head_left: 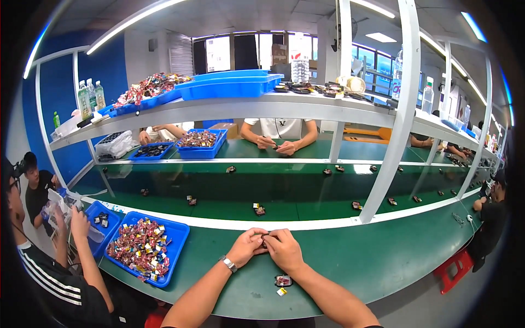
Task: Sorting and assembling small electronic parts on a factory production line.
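Observation:
My left hand (248,249), with a metal watch on its wrist, and my right hand (283,249) meet over the green worktop (344,262). Both have their fingers closed around a small dark piece (265,244), mostly covered by the fingertips, so its exact kind is unclear. Between my forearms, close to the front edge, lies a small dark and reddish part (283,281) with a yellow-and-white tag (281,292). To the left of my left arm stands a blue tray (179,234) heaped with small red, wired parts (139,246) bearing white and yellow tags.
Beyond a white rail (295,224), a green conveyor belt (229,191) carries several small parts. A white post (383,169) rises at right. Overhead, a shelf (240,112) holds blue trays and bottles. Co-workers sit left, opposite and right; a red stool (455,270) stands at right.

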Tool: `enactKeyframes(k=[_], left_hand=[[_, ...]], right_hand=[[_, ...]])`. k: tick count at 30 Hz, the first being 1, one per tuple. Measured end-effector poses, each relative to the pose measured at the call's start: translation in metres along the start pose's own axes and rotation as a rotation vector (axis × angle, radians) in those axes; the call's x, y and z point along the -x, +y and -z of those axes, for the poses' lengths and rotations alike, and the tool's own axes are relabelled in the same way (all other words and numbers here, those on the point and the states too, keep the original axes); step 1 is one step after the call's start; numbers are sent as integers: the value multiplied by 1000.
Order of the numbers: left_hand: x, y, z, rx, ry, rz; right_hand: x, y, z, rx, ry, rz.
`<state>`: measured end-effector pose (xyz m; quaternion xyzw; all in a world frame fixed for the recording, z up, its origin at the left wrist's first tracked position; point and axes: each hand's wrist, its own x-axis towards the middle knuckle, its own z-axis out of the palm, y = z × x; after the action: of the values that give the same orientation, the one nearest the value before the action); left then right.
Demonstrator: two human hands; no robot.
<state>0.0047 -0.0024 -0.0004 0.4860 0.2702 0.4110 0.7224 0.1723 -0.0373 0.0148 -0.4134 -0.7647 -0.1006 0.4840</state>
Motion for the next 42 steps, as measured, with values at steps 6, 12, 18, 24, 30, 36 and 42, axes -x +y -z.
enactKeyframes(k=[6,12,18,24,30,36,42], left_hand=[[0,2,-5,-41,17,-19],[4,2,-1,23,41,-28],[-6,-1,-10,43,119,-84],[-9,0,4,-161,216,-198],[-9,-2,6,-390,309,-290],[-15,-6,7,-375,355,-288],[-13,0,16,-202,373,-215]], right_hand=[[-3,1,2,61,1,26],[2,-4,-7,-45,-58,-55],[-16,39,-26,-20,-17,-71],[-45,126,-40,106,61,-441],[-47,126,-47,556,-7,-358],[-52,79,-77,279,-220,-482],[-25,76,-39,-340,-143,-584]])
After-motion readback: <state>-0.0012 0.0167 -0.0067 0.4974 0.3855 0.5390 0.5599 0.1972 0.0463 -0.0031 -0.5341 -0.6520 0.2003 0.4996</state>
